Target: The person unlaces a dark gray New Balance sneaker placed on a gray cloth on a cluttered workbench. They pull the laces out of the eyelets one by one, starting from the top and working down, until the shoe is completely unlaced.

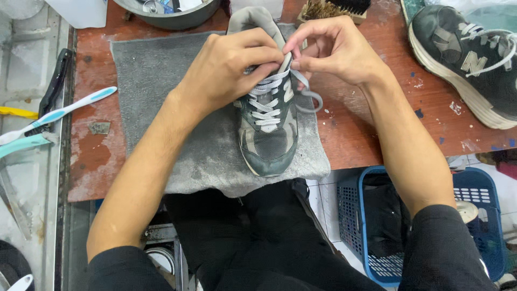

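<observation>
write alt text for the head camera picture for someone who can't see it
Both bare hands, left hand and right hand, pinch the pale laces at the top of a grey mesh sneaker that sits on a grey towel spread over a worn red-brown wooden table. A matching second sneaker lies at the far right.

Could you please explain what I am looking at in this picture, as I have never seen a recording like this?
There is no machine here: a person wears a camera on the head, so the single view looks down at their own two bare hands. The left hand and the right hand both pinch the grey lace at the top of a grey sneaker, which stands on a grey towel spread over a worn red table. A second sneaker lies at the far right. A toothbrush rests to the left, a metal bowl and a scrubbing brush at the back, and a blue basket sits below.
</observation>
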